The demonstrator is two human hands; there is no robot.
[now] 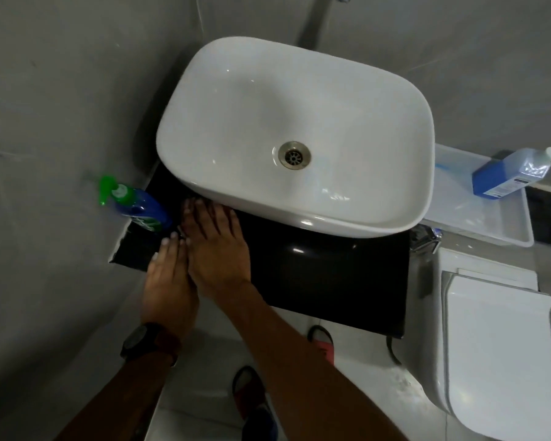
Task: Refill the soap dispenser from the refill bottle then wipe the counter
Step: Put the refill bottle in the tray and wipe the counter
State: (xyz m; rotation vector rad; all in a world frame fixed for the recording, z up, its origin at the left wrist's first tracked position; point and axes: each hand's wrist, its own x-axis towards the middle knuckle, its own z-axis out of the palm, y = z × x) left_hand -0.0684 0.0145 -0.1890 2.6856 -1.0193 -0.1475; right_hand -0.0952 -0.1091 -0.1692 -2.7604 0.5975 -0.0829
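Resting both flat on the black table (pixel 325 275), the left hand (pixel 167 278) and right hand (pixel 217 246) are lying empty, fingers together. The soap dispenser (pixel 137 202) is standing just left; the refill bottle (pixel 509 173) is sitting far right in a tray (pixel 490 224). A sideways nudge could be toppling the dispenser.

**Tight on the left, open in the middle**

The basin (pixel 295 135) overhangs the back of the black counter (pixel 331 275), leaving only a front strip free; the middle and right of that strip lie bare, open from the front edge; at the left end both hands (pixel 201 249) lie flat side by side, filling the gap between basin rim and pump bottle (pixel 137 203); the bottle stands against the wall (pixel 45 122), closing that corner; right of the basin, the blue bottle (pixel 509 175) stands in a white tray (pixel 490 224), with a chrome fitting (pixel 425 240) at the counter's right end.
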